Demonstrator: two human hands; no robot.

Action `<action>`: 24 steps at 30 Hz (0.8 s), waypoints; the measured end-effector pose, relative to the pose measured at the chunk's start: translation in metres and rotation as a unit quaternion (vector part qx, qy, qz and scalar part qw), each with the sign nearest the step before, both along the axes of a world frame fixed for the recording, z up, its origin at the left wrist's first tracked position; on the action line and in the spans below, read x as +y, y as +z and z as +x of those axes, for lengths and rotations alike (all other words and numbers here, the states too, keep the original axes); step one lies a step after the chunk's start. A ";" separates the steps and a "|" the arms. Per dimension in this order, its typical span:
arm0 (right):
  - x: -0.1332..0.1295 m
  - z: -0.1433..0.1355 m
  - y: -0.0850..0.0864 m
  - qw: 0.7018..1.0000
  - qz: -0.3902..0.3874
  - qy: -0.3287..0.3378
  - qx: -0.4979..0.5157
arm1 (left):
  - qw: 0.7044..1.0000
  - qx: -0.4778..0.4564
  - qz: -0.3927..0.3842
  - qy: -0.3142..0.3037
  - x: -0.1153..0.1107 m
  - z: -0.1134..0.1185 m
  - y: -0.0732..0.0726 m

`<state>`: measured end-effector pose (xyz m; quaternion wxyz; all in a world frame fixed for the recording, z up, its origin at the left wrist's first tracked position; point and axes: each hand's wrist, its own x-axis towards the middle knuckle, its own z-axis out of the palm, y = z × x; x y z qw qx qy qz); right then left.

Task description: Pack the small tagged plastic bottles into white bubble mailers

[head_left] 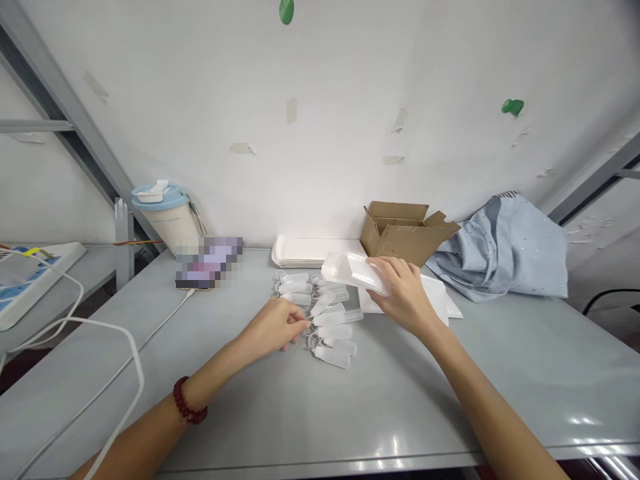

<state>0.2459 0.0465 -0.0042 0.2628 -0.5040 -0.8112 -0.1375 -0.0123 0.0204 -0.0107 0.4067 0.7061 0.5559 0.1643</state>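
Translucent tubes (335, 332) lie by the left hand (280, 325), before a white stack (320, 252).

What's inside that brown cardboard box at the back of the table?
Only the upper inner walls of the box show between its raised flaps; its front side hides the bottom, so I can't tell whether anything lies there.

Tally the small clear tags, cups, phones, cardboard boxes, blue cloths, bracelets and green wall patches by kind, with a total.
Small clear tags: overlapping, no sure count
Cup: 1
Phone: 1
Cardboard box: 1
Blue cloth: 1
Bracelet: 1
Green wall patches: 2
Total: 7, tags excluded
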 end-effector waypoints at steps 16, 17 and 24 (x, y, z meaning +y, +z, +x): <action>0.001 0.001 0.000 1.000 -0.002 -0.012 -0.019 | 0.984 -0.172 -0.044 -0.012 0.002 -0.012 0.025; 0.002 0.002 0.000 1.000 -0.001 -0.013 -0.020 | 0.981 -0.192 -0.038 -0.010 0.002 -0.013 0.027; 0.000 -0.001 -0.001 1.000 -0.002 0.024 -0.011 | 0.939 -0.333 0.046 0.070 0.005 -0.018 0.029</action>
